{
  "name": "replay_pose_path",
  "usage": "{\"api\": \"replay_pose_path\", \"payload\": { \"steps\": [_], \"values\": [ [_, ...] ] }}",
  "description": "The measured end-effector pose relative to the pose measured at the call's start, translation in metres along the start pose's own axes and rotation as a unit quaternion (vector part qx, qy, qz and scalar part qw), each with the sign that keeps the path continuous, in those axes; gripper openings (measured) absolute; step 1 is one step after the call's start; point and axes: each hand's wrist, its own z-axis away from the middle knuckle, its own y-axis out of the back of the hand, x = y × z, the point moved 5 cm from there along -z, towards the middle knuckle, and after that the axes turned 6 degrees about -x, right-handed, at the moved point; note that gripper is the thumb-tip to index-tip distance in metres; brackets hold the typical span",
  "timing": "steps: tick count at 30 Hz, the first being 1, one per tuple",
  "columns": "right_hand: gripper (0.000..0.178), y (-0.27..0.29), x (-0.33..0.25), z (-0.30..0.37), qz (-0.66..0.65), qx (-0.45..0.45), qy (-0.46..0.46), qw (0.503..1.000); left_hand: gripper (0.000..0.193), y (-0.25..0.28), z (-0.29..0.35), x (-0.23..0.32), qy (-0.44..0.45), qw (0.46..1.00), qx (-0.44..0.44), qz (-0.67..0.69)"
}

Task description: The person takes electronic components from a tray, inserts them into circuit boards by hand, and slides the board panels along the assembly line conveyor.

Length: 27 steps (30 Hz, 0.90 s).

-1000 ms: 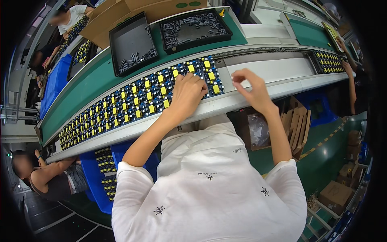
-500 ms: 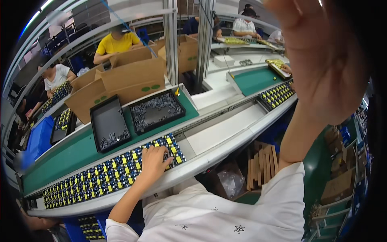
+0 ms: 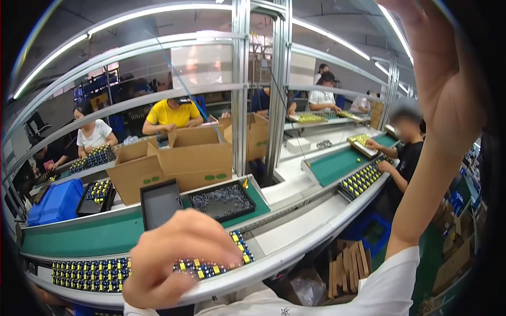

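Note:
My left hand [image 3: 179, 258] is raised over the near edge of the line, close to the camera and blurred. Its fingers are bent and the thumb stands apart, with nothing seen between them. Below and behind it lies a long row of circuit boards [image 3: 89, 275] with yellow and blue parts, partly covered by the hand. My right hand [image 3: 448, 79] is lifted high at the upper right, palm and wrist showing; its fingers run out of the picture at the top. Beyond the row sit a black tray of small dark parts [image 3: 224, 201] and a second black tray [image 3: 159, 203].
Cardboard boxes [image 3: 192, 163] stand behind the trays, beside a metal post [image 3: 240, 105]. A blue bin [image 3: 58, 203] is at far left. Co-workers sit across the line; one person in black [image 3: 408, 158] handles boards at right. Cardboard pieces [image 3: 348, 268] stand below the edge.
My left hand has lifted off the boards and come nearer the camera. The view has tilted up, showing more ceiling and co-workers. My right hand stays raised, its fingers now further out of view.

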Motion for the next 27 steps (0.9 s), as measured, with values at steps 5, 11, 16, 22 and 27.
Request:
{"api": "replay_pose_path", "payload": {
  "steps": [5, 11, 16, 22, 27],
  "values": [
    [0.018, 0.000, -0.002, -0.043, 0.025, 0.003, 0.060, 0.998, 0.018, 0.009, -0.037, 0.053, -0.186, 0.980, -0.065, -0.019],
    [0.018, 0.010, -0.054, -0.097, 0.111, 0.003, 0.081, 0.990, 0.017, 0.004, -0.060, 0.091, -0.260, 0.960, -0.103, -0.029],
    [0.018, 0.004, -0.079, -0.121, 0.150, 0.009, 0.064, 0.987, 0.016, -0.001, -0.068, 0.110, -0.279, 0.952, -0.122, -0.025],
    [0.018, 0.018, -0.090, -0.116, 0.169, -0.006, 0.002, 0.986, 0.015, -0.011, -0.072, 0.101, -0.268, 0.956, -0.118, 0.015],
    [0.018, 0.024, -0.087, -0.093, 0.159, -0.014, -0.069, 0.985, 0.014, -0.019, -0.066, 0.084, -0.230, 0.966, -0.105, 0.049]
  ]
}}
